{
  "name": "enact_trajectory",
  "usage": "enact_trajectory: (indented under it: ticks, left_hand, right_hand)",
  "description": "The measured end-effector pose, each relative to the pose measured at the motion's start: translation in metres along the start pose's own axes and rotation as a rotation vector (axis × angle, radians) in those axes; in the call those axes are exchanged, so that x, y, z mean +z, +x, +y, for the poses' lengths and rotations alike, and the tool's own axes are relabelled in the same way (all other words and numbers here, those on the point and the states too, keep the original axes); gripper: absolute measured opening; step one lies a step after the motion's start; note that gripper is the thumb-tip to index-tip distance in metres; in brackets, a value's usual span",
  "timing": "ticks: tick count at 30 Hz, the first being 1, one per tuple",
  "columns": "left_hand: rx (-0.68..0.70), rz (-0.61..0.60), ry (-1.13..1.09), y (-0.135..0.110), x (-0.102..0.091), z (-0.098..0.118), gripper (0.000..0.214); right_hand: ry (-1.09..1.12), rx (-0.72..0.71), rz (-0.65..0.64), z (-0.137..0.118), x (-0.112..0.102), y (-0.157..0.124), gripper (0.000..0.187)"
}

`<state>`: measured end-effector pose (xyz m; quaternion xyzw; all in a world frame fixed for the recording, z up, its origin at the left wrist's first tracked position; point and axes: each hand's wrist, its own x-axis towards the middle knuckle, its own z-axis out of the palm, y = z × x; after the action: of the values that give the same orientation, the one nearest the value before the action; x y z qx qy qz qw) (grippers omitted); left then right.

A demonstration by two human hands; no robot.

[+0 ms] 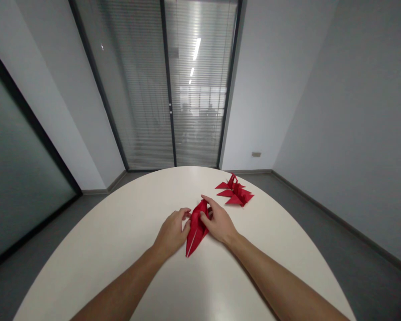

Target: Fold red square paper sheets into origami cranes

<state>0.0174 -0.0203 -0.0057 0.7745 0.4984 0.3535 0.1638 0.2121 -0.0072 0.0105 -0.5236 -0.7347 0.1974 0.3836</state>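
A piece of folded red paper [195, 229], long and diamond-shaped with a slit down its near half, is between my hands above the white table. My right hand [220, 221] grips it from the right, thumb on its face and index finger stretched along the top end. On the left edge, my left hand [171, 231] has its thumb and curled fingers closed at the paper; the exact contact is partly hidden. Just beyond my right hand, several red origami cranes [235, 191] lie bunched together, their pointed wings spread.
The round white table [120, 240] fills the foreground, its curved edge dropping to a grey floor [321, 214]. Behind stand glass panels with blinds [200, 89] in dark frames. A wall socket [256, 154] sits low on the wall to the right.
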Motion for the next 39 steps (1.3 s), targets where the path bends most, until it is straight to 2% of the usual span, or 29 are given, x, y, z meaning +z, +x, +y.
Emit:
enact_trajectory:
  ticks: [5, 11, 24, 34, 39]
  left_hand:
    - [0.027, -0.027, -0.026, 0.000, 0.000, 0.000, 0.028]
    - [0.068, -0.033, -0.040, 0.000, -0.003, 0.005, 0.027]
    - [0.074, -0.064, -0.037, -0.001, -0.006, 0.011, 0.028]
    - [0.066, -0.069, -0.027, -0.002, -0.006, 0.011, 0.028]
    - [0.050, -0.003, 0.037, 0.000, -0.004, 0.006, 0.026]
  right_hand:
    - [0.067, -0.017, 0.042, -0.001, 0.000, 0.001, 0.051]
    - [0.090, 0.001, 0.068, -0.007, -0.003, 0.002, 0.056]
    - [0.069, -0.004, 0.115, -0.003, 0.000, 0.003, 0.029]
    - [0.160, 0.017, 0.042, -0.005, -0.002, 0.003, 0.033]
    - [0.150, -0.026, -0.010, 0.001, 0.000, 0.002, 0.031]
